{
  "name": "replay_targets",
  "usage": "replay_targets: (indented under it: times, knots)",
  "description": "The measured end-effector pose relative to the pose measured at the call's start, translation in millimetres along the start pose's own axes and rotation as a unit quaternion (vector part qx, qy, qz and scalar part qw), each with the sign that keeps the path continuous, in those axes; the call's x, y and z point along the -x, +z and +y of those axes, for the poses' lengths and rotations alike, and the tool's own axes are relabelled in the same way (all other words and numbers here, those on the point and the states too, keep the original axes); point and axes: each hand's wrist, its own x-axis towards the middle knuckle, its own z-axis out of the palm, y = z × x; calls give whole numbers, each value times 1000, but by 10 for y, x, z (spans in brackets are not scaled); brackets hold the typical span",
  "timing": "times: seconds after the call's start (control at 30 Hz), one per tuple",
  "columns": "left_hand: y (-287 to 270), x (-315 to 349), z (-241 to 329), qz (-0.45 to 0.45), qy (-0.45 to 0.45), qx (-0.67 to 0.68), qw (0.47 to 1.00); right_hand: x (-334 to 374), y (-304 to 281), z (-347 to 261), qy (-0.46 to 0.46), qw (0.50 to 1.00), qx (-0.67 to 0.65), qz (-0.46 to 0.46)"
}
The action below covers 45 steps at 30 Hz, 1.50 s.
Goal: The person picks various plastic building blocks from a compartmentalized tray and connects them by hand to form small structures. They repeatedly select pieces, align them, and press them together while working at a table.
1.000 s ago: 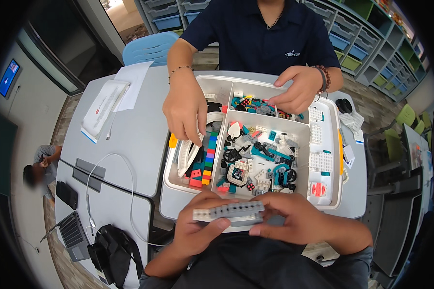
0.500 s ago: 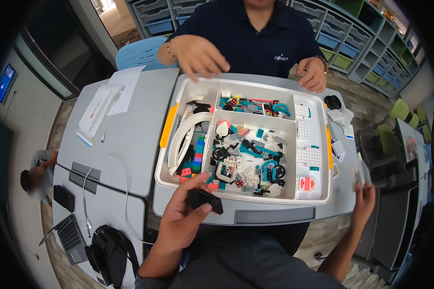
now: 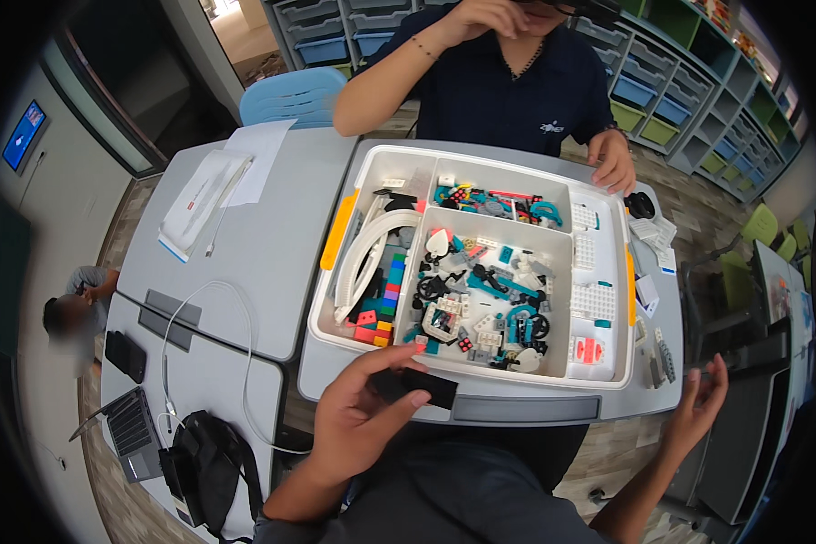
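Note:
My left hand [image 3: 358, 412] is closed around a flat black plastic piece [image 3: 437, 390], held between thumb and fingers just in front of the tray's near edge. Fingers apart and holding nothing, my right hand [image 3: 695, 410] hovers beyond the table's right edge. Closest to it, several grey building beams [image 3: 664, 359] lie on the tabletop. A white sorting tray [image 3: 553, 370] with orange handles sits before me. Its compartments hold loose teal, grey, black, white and coral building pieces, a white curved track part [image 3: 363, 258] and a stack of coloured bricks [image 3: 392, 295].
Across the table a person in a dark shirt [image 3: 517, 113] has one hand raised and the other by the tray's far right corner. At left are a white packet [image 3: 199, 204], a white cable [image 3: 245, 313], a laptop [image 3: 127, 435] and a black bag [image 3: 210, 467].
My right hand has let go of the beams at the table's right side and drawn back with fingers spread. The black piece has turned in my left hand. The other person's hand has risen.

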Motion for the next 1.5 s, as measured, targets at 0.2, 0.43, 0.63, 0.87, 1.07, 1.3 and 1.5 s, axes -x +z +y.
replay_targets:
  times: [0.2,0.43,0.63,0.87,1.07,1.3,1.5]
  knots:
    - [-270,17,-129,74,73,-42,994,107,1827,-1648,-368,795,-117,-468]
    - [-571,-279,91,165,147,-290,931,447,2831,-2204,-504,600,273,-558]
    - [-663,-365,77,140,154,-296,932,554,2790,-2225,-479,645,216,-555]
    - [-617,-337,1,163,139,-78,974,398,2699,-2138,-295,681,-6,-670]
    - [-304,-363,115,145,150,-61,976,96,2461,-1964,-283,741,-137,-593]
    - [310,-646,-38,-102,176,-416,886,-540,1615,-1378,-70,878,-204,-428]
    - [560,-792,-176,-160,62,-433,885,-439,1099,-900,176,848,-278,-415]
